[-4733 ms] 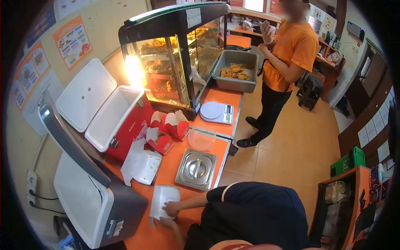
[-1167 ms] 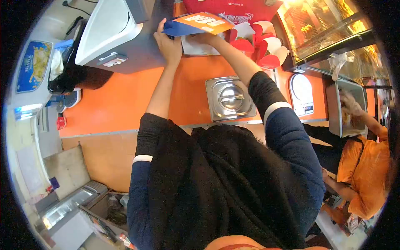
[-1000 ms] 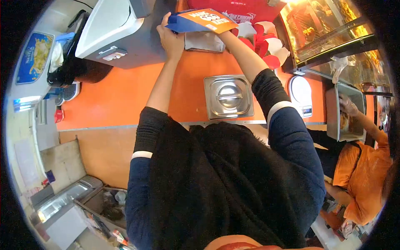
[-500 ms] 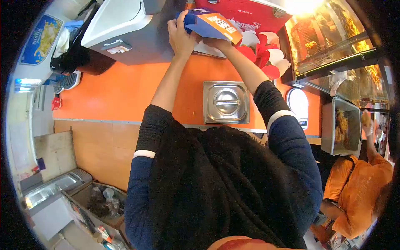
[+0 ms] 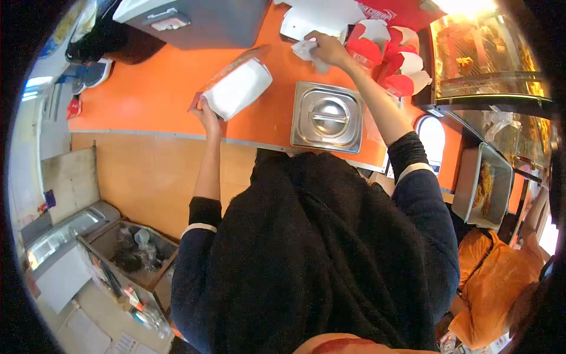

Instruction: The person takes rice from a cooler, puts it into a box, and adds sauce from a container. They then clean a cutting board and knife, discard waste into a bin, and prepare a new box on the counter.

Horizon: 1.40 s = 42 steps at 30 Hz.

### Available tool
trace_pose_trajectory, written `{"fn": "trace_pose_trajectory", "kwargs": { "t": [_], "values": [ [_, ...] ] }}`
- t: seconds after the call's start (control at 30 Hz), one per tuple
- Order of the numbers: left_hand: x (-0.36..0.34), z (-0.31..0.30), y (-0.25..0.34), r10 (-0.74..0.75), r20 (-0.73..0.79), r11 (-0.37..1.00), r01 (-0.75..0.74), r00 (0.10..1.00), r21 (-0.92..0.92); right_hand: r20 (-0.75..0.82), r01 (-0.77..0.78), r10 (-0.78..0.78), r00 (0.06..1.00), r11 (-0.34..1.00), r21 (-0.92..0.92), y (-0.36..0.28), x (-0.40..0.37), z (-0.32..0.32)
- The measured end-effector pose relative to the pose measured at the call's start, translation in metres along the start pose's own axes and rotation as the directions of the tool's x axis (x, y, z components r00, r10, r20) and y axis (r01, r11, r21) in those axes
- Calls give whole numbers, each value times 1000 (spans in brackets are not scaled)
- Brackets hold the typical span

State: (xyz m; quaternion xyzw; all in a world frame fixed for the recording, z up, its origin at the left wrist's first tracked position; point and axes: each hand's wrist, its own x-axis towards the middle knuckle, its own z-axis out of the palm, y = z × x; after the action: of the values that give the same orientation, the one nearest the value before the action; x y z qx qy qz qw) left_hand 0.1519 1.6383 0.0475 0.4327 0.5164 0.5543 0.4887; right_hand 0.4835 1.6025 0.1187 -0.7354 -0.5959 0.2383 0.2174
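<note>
Bare counter [image 5: 272, 109] between carton [image 5: 237, 88] and pan [image 5: 327, 117]

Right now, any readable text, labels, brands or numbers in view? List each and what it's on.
Nothing reads clearly.
On the red cooler: white lettering, cut off and blurred, unreadable.
On the scale: panel too small to read.
On the white box held by the left hand: blank side showing, no print.
On the paper gripped by the right hand: no print seen.

1 box [image 5: 239, 88], 1 pan [image 5: 327, 117], 1 scale [image 5: 433, 134].
</note>
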Motion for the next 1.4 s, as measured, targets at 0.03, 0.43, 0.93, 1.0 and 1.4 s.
{"fn": "trace_pose_trajectory", "kwargs": {
  "t": [0.03, 0.43, 0.93, 1.0, 1.4],
  "values": [
    [4, -5, -5, -100, 3, 995, 100, 995, -4, -14, 3, -1, 1000, 991, 132, -3, 2, 2],
    [-15, -58, -47, 33, -288, 984, 20, 957, 178, 457, 305, -38, 889, 794, -527, -106, -95, 190],
    [-109, 179, 50, -353, 931, 275, -961, -95, 6, -96, 225, -214, 972, 966, 127, -101, -120, 211],
    [-82, 179, 60, -161, 980, 593, -805, -118, 1, -112, 176, -171, 979, 984, 40, -105, -115, 215],
    [29, 134, 204, -40, 958, 661, -712, 282, 237, 324, 19, 216, 921, 806, -592, -127, -98, 203]
  ]
}}
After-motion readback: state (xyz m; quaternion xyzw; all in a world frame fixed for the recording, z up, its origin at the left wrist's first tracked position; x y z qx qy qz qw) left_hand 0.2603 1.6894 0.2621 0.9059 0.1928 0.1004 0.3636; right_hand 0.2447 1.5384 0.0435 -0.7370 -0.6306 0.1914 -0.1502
